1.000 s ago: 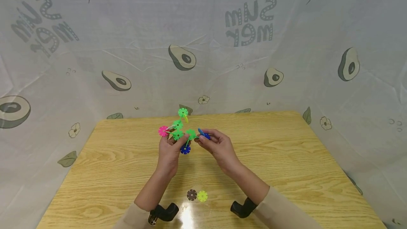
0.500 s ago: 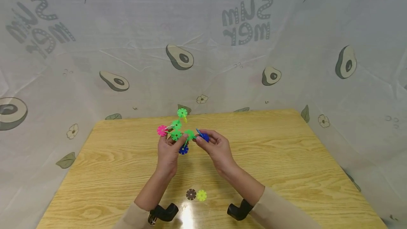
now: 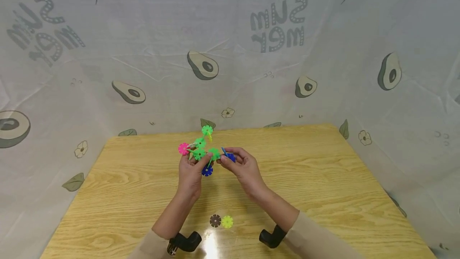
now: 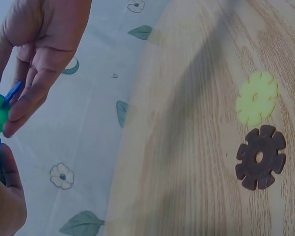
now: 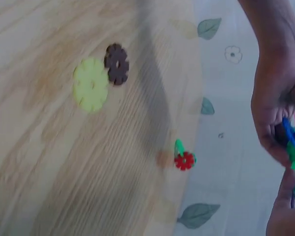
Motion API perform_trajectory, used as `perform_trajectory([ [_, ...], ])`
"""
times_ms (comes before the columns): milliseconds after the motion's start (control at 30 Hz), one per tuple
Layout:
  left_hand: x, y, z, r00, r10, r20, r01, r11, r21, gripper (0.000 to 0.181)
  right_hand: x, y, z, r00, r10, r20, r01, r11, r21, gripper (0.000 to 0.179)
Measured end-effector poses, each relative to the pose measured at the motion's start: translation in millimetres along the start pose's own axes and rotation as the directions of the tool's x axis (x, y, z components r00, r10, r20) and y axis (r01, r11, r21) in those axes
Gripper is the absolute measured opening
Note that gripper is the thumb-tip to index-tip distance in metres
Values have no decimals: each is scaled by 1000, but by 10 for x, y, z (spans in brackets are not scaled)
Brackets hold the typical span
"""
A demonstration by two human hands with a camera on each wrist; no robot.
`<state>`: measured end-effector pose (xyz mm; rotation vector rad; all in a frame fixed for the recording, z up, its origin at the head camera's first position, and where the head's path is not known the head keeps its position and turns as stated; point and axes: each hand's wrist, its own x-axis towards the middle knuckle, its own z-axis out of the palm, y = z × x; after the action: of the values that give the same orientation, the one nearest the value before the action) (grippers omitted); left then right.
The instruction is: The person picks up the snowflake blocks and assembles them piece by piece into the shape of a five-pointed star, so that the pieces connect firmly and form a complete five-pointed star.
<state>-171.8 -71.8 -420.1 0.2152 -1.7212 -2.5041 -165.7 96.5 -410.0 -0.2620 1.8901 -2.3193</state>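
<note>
In the head view my left hand [image 3: 190, 174] grips a linked cluster of notched plastic discs above the table. Green discs [image 3: 199, 143] make up most of it, with a pink disc [image 3: 182, 149] at its left and a dark blue disc [image 3: 205, 172] hanging below. A small yellow piece [image 3: 210, 136] sticks out near the top green disc [image 3: 207, 130]. At the cluster's right side my right hand [image 3: 245, 168] pinches another blue disc [image 3: 231, 158], beside a lighter blue piece [image 3: 224, 150] seen edge-on. The fingers of both hands cover parts of the cluster.
On the table [image 3: 305, 179], a brown disc [image 3: 212, 220] and a yellow disc [image 3: 225, 224] lie flat between the forearms. The right wrist view shows a small red disc [image 5: 180, 161] with green pieces. Behind the table hangs a printed curtain [image 3: 251, 91].
The blue disc at my right fingertips has tilted slightly and sits a little lower. Both hands keep their hold in nearly the same place; the head view has shifted slightly.
</note>
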Motion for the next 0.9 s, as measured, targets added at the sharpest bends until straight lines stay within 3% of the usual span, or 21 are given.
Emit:
perform_trajectory([
  [100,-1,20,-22,1000,-20,16,20,1000,-1,49,3,-35,-104,992,-29,123,50,983,-174,53],
  [167,11,32,-47,999,-40,29,40,999,-6,46,8,-62,-184,976,-63,209,124,948,-292,62],
  [367,24,60,-113,993,-100,65,101,995,-17,43,55,-147,-377,893,-146,425,375,764,-525,73],
  [500,24,67,-142,989,-118,84,120,993,-13,47,80,-200,-403,852,-141,505,453,682,-574,69],
  [600,19,68,-156,987,-129,100,130,992,-5,49,90,-221,-398,830,-144,538,493,641,-589,65],
  [900,34,54,-201,981,-127,147,127,992,10,37,88,-239,-386,790,-194,581,586,517,-624,62],
])
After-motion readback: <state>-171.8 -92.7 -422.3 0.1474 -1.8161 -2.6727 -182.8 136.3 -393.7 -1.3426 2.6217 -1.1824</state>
